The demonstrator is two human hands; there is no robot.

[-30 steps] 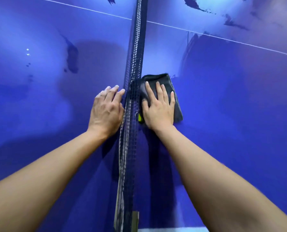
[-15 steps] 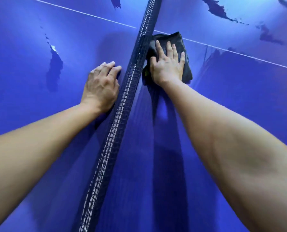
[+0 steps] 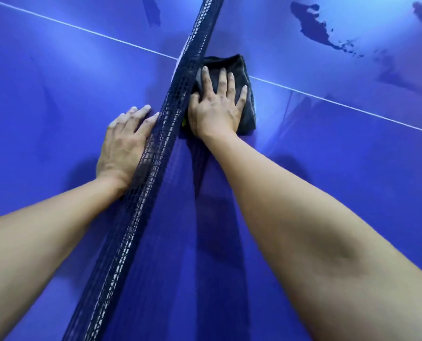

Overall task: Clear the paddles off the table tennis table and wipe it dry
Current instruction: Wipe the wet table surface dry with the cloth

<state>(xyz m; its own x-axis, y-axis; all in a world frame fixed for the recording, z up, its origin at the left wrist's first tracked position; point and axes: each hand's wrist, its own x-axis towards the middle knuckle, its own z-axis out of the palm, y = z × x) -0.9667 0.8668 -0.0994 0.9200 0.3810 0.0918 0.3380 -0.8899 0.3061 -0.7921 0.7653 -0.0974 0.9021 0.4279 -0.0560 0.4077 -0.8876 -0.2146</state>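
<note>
A folded dark grey cloth [image 3: 239,67] lies flat on the blue table tennis table [image 3: 340,168], just right of the black net [image 3: 156,163] and across the white centre line. My right hand [image 3: 217,107] presses on the cloth with straight, spread fingers. On the other side of the net, my left hand [image 3: 124,146] rests flat on the table, its fingers against the net's base. No paddles are in view.
Dark puddles of water sit on the table at the far right [image 3: 315,25] and far middle [image 3: 152,11]. The white centre line [image 3: 352,109] crosses the table under the net. The net runs from the near left to the far middle.
My right hand has slid the cloth forward along the net to the white centre line. My left hand has moved forward along the net's other side.
</note>
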